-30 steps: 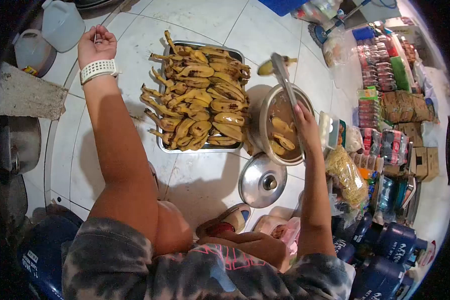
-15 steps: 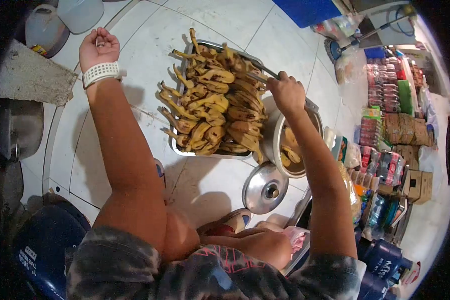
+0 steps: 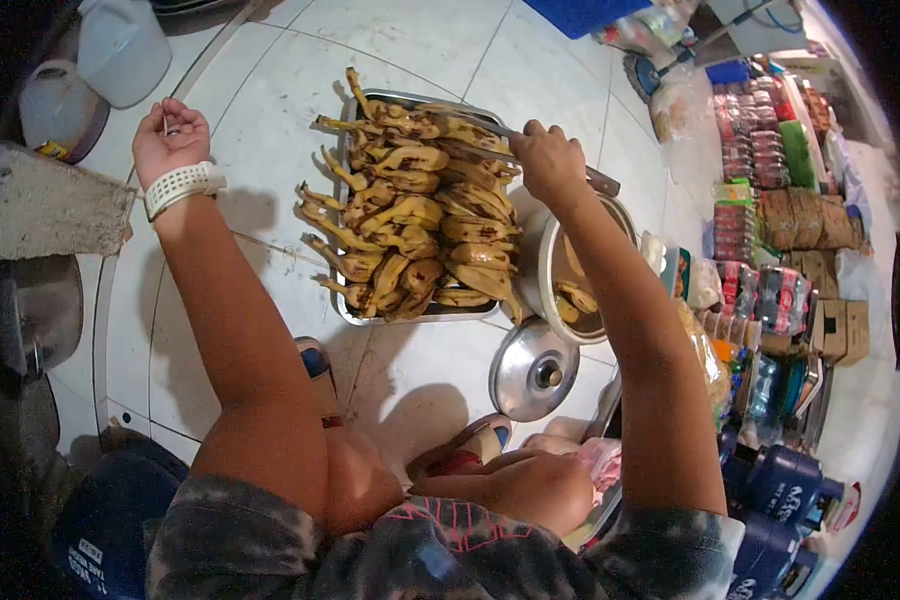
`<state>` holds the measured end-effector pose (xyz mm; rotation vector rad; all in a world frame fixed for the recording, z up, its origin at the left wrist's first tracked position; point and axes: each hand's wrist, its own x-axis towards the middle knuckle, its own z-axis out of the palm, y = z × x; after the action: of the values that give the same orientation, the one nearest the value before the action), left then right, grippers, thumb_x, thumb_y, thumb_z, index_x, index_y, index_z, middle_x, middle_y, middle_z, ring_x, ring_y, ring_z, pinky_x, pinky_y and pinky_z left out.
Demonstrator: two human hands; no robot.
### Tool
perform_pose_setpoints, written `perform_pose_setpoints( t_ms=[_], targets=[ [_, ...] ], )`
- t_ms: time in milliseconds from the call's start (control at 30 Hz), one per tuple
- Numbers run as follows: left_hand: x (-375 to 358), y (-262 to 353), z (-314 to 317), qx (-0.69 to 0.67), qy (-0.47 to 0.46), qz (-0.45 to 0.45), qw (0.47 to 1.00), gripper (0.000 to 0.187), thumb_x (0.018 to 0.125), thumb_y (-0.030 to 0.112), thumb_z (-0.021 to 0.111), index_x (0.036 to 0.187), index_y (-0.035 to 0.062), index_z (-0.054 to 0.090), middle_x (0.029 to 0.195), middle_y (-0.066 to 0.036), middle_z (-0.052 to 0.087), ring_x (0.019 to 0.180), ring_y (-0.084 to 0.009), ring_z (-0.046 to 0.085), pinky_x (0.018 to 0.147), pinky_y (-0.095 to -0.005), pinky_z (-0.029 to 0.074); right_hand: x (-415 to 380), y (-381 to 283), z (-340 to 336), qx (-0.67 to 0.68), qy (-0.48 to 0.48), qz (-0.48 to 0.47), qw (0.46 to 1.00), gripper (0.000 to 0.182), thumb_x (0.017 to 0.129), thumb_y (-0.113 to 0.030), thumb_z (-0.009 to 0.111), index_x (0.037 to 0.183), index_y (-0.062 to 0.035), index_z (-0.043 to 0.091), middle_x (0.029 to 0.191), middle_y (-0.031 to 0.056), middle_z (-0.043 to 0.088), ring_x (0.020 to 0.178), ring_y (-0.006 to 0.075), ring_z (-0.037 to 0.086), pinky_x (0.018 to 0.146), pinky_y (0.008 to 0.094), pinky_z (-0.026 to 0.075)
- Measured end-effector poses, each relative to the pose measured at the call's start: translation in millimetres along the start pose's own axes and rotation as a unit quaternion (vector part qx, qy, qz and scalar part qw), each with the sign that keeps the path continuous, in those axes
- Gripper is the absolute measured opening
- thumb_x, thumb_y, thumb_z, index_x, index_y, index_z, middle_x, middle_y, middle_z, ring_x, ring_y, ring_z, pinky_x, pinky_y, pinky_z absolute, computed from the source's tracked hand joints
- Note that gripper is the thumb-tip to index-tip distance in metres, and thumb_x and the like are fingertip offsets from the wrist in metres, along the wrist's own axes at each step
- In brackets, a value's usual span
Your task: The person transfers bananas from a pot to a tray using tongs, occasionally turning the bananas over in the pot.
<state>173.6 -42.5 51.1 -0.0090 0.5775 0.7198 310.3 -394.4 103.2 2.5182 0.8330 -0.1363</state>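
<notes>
My right hand [image 3: 553, 163] is closed around metal tongs [image 3: 602, 180], whose arms reach left onto the upper bananas. Yellow-brown bananas with darkened skins [image 3: 410, 212] lie heaped in a rectangular metal tray [image 3: 425, 316] on the floor. Just right of the tray stands a pot [image 3: 543, 262] with several banana pieces [image 3: 573, 300] in liquid, partly hidden by my right forearm. Apart from all this, at the upper left, my left hand [image 3: 173, 140] is raised palm up. Its fingers are curled in, a ring shows, and nothing else is visible in it.
A metal lid [image 3: 534, 370] lies below the pot. Plastic jugs [image 3: 123, 50] stand at the upper left, above a rough slab [image 3: 50, 205] and a large metal pot [image 3: 50, 310]. Packed bottles [image 3: 735, 235] and cartons [image 3: 840, 330] line the right side. Blue gas cylinders [image 3: 785, 480] stand lower right.
The view has shifted slightly, and the tray appears lower and to the left. My right hand has moved with the tongs, which stay over the upper bananas. The left hand remains curled.
</notes>
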Motion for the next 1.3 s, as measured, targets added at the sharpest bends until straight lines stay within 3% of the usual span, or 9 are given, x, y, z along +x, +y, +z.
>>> perform_pose_setpoints(
  t_ms=[167, 267, 367, 467, 667, 767, 1067, 1200, 1300],
  targets=[
    [-3.1, -10.1, -1.0, 0.01, -0.039, 0.015, 0.999, 0.006, 0.07, 0.002, 0.043, 0.075, 0.0013, 0.04, 0.064, -0.006, 0.045, 0.059, -0.0141, 0.046, 0.053, -0.0256, 0.036, -28.5, 22.3, -4.2, 0.104, 0.045, 0.005, 0.994, 0.015, 0.064, -0.008, 0.048, 0.078, -0.0127, 0.049, 0.079, 0.0051, 0.049, 0.072, 0.0222, 0.049, 0.063, 0.0321, 0.041],
    [4.8, -10.3, -3.8, 0.019, -0.035, 0.006, 0.999, 0.005, 0.07, 0.001, 0.042, 0.075, 0.0013, 0.04, 0.065, -0.007, 0.045, 0.059, -0.0146, 0.046, 0.052, -0.0255, 0.036, -60.6, 50.8, -9.2, 0.325, -0.018, 0.104, 0.94, 0.019, 0.064, -0.013, 0.053, 0.082, -0.0099, 0.048, 0.077, 0.006, 0.051, 0.071, 0.0192, 0.05, 0.062, 0.0293, 0.04],
    [9.5, -16.2, -5.9, 0.024, -0.035, 0.01, 0.999, 0.004, 0.071, 0.001, 0.041, 0.075, 0.0011, 0.041, 0.066, -0.007, 0.045, 0.06, -0.0148, 0.046, 0.053, -0.026, 0.036, -102.3, 87.8, 20.2, 0.593, -0.028, 0.225, 0.773, 0.02, 0.066, -0.013, 0.053, 0.082, -0.0061, 0.043, 0.069, 0.0058, 0.051, 0.058, 0.0141, 0.049, 0.053, 0.0234, 0.04],
    [2.7, -27.5, -0.9, 0.028, -0.023, 0.015, 0.999, 0.004, 0.072, 0.002, 0.04, 0.076, 0.0008, 0.041, 0.065, -0.006, 0.045, 0.06, -0.015, 0.047, 0.053, -0.0266, 0.036, -155.2, 104.0, 49.0, 0.709, 0.019, 0.234, 0.665, 0.018, 0.07, -0.011, 0.049, 0.084, -0.0037, 0.04, 0.064, 0.0045, 0.049, 0.048, 0.0098, 0.045, 0.042, 0.0202, 0.037],
    [-6.1, -55.5, 13.9, 0.075, -0.049, 0.003, 0.996, 0.004, 0.073, 0.004, 0.041, 0.076, 0.0008, 0.041, 0.065, -0.006, 0.046, 0.061, -0.0149, 0.047, 0.054, -0.0269, 0.036, -230.1, 113.5, 105.6, 0.796, -0.089, 0.346, 0.488, 0.018, 0.072, -0.005, 0.042, 0.089, -0.0054, 0.034, 0.066, 0.0072, 0.05, 0.048, 0.0128, 0.049, 0.041, 0.0222, 0.042],
    [-14.0, -70.0, 19.5, 0.085, -0.069, -0.007, 0.994, 0.005, 0.073, 0.003, 0.042, 0.076, 0.0009, 0.041, 0.065, -0.006, 0.046, 0.061, -0.0149, 0.047, 0.054, -0.0268, 0.036, -243.5, 108.0, 119.3, 0.837, -0.104, 0.343, 0.414, 0.017, 0.072, -0.002, 0.037, 0.088, -0.0012, 0.031, 0.071, 0.0152, 0.05, 0.056, 0.022, 0.055, 0.046, 0.0271, 0.049],
    [-30.7, -109.6, 24.6, 0.088, -0.066, -0.059, 0.992, 0.008, 0.071, 0.002, 0.045, 0.079, 0.0007, 0.042, 0.067, -0.006, 0.047, 0.061, -0.0148, 0.047, 0.054, -0.0259, 0.036, -250.1, 115.7, 126.3, 0.838, -0.235, 0.304, 0.388, 0.021, 0.075, -0.006, 0.036, 0.09, 0.0081, 0.034, 0.071, 0.0204, 0.051, 0.057, 0.024, 0.055, 0.044, 0.0278, 0.048],
    [-36.6, -118.7, 26.1, 0.097, -0.055, -0.071, 0.991, 0.008, 0.071, 0.003, 0.045, 0.078, 0.0006, 0.042, 0.068, -0.005, 0.047, 0.061, -0.0145, 0.047, 0.054, -0.0256, 0.036, -230.9, 120.7, 136.7, 0.757, -0.247, 0.305, 0.523, 0.019, 0.075, -0.013, 0.042, 0.079, 0.0052, 0.045, 0.062, 0.0128, 0.054, 0.047, 0.0138, 0.053, 0.04, 0.021, 0.044],
    [-39.4, -118.8, 27.0, 0.107, -0.061, -0.07, 0.99, 0.008, 0.071, 0.003, 0.045, 0.078, 0.0008, 0.042, 0.068, -0.005, 0.047, 0.061, -0.0143, 0.047, 0.054, -0.0256, 0.036, -216.1, 117.6, 147.9, 0.723, -0.246, 0.324, 0.558, 0.018, 0.074, -0.009, 0.042, 0.082, 0.0072, 0.043, 0.06, 0.0158, 0.052, 0.049, 0.0178, 0.054, 0.038, 0.0253, 0.045]
  ],
)
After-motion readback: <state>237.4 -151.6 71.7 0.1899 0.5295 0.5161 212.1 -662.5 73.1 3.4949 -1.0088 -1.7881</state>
